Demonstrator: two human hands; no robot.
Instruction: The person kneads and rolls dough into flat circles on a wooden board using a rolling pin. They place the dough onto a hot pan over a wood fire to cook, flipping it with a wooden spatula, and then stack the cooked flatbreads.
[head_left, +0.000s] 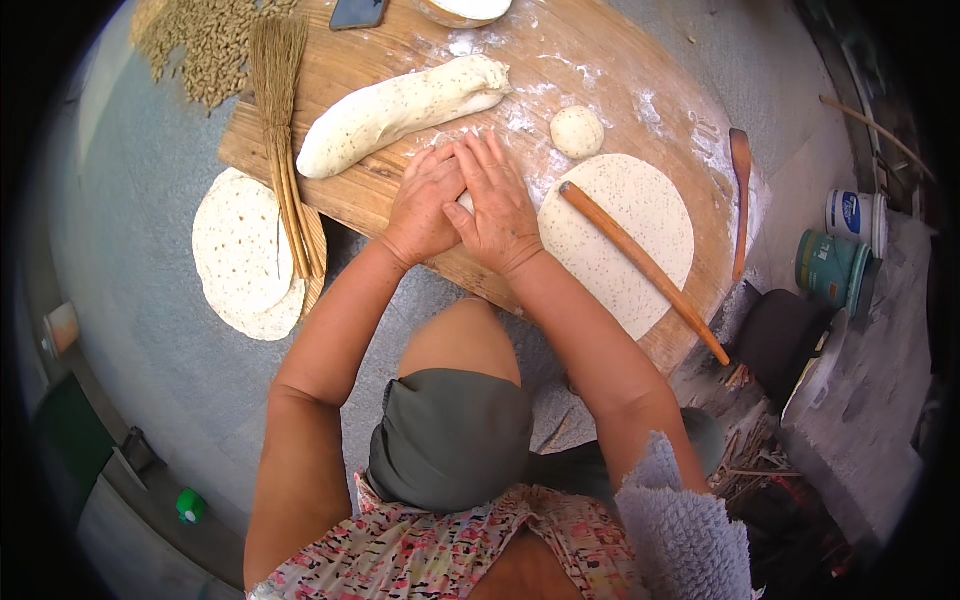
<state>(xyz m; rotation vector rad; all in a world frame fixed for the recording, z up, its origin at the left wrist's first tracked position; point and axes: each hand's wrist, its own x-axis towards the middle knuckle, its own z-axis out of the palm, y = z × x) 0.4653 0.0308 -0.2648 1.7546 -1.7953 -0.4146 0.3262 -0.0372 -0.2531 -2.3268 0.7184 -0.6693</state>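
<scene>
My left hand (427, 202) and my right hand (495, 202) press together over a small piece of dough (466, 201), mostly hidden beneath them on the wooden board. Just beyond them lies a thick log of speckled dough (397, 112). A round dough ball (577, 132) rests on the floured surface to the right. Nearer on that side is a rolled-out dough sheet (622, 225), with a wooden rolling pin (641, 270) lying diagonally across it and past the board's edge.
A straw whisk broom (277, 112) crosses the board's left corner, above stacked flatbreads (244, 255). A phone (358, 13) and a bowl of flour (463, 11) sit at the far side. A wooden spatula (741, 202) lies along the right edge, with buckets (832, 266) beyond.
</scene>
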